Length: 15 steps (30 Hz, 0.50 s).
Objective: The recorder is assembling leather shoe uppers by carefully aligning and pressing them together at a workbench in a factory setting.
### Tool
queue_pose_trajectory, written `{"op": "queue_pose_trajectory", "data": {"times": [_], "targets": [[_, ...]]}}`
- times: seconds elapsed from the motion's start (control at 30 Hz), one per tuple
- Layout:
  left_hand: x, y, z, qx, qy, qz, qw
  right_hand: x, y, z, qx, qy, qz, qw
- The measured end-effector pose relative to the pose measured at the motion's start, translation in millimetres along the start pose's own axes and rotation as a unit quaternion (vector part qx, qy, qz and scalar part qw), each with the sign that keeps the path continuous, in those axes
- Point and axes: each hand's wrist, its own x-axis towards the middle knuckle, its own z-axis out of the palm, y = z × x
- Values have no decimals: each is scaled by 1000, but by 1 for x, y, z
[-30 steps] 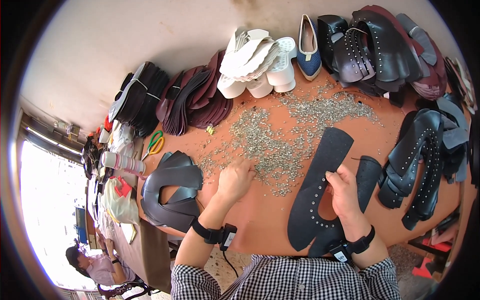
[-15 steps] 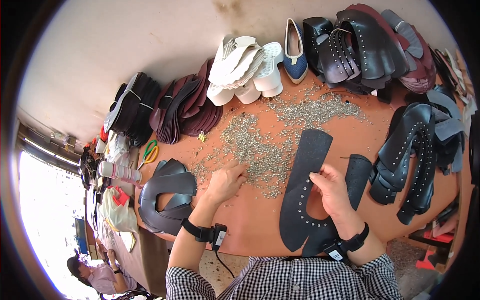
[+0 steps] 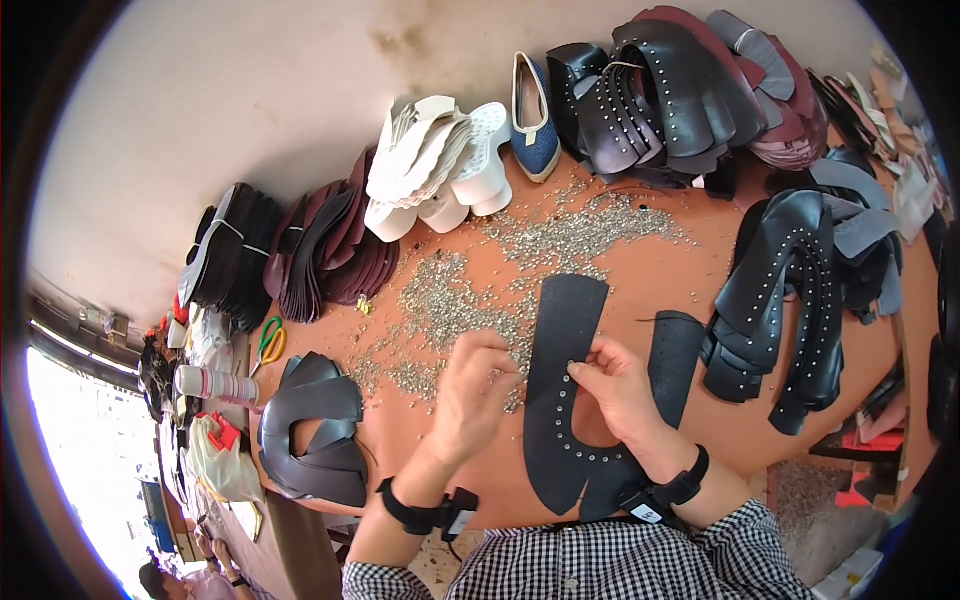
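A black U-shaped shoe upper piece [image 3: 562,322] lies in front of me, its inner edge lined with a row of small metal rings or studs. My right hand [image 3: 618,392] reaches through its opening and pinches the inner edge of the left arm between thumb and fingers, at the top of the row. Just left of the piece, my left hand [image 3: 472,398] is raised over the table with its fingertips drawn together. Whatever they may hold is too small to make out. Loose silvery studs [image 3: 440,300] are scattered beyond both hands.
Studded black uppers are stacked at the back [image 3: 680,90] and the right [image 3: 775,260]. Unstudded dark pieces [image 3: 335,375] lie left, near scissors [image 3: 271,343] and a thread cone [image 3: 215,384]. White soles [image 3: 487,185] and a blue shoe [image 3: 537,150] line the wall. Another person [image 3: 175,583] sits lower left.
My left hand has lifted from the scattered studs and come closer to the upper piece, fingertips together. My right hand keeps its pinch on the inner edge. The whole view has shifted.
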Motion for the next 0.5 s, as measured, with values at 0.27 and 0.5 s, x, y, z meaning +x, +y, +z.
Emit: {"op": "queue_pose_trajectory", "data": {"times": [0.27, 0.5], "targets": [[11, 3, 44, 46, 19, 48, 998, -3, -3, 2, -43, -39, -45, 997], [12, 2, 47, 32, 16, 17, 999, -5, -8, 4, -49, -29, -46, 997]]}}
